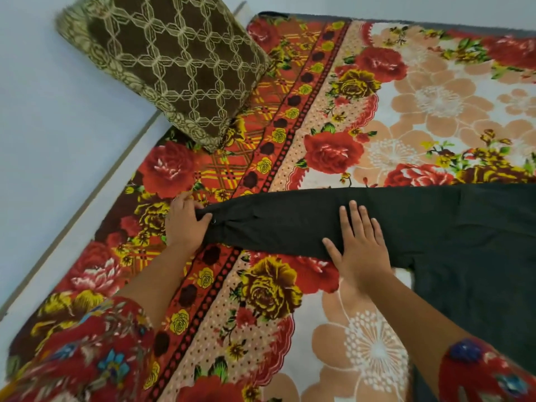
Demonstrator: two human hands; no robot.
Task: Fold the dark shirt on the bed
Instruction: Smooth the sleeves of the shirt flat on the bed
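Evidently soft, light and limp, the dark shirt (pixel 452 236) lies on the bed's floral blanket (pixel 435 111), its sleeve (pixel 290 224) stretched leftward; left hand (pixel 184 224) grips the cuff (pixel 222 221), right hand (pixel 362 248) presses flat mid-sleeve, fingers straight; best lifted by cuff and shoulder, else it sags.

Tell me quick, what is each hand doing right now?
Left hand: closed, pinching the dark shirt at its sleeve cuff.
Right hand: open, pressed flat on the same sleeve.
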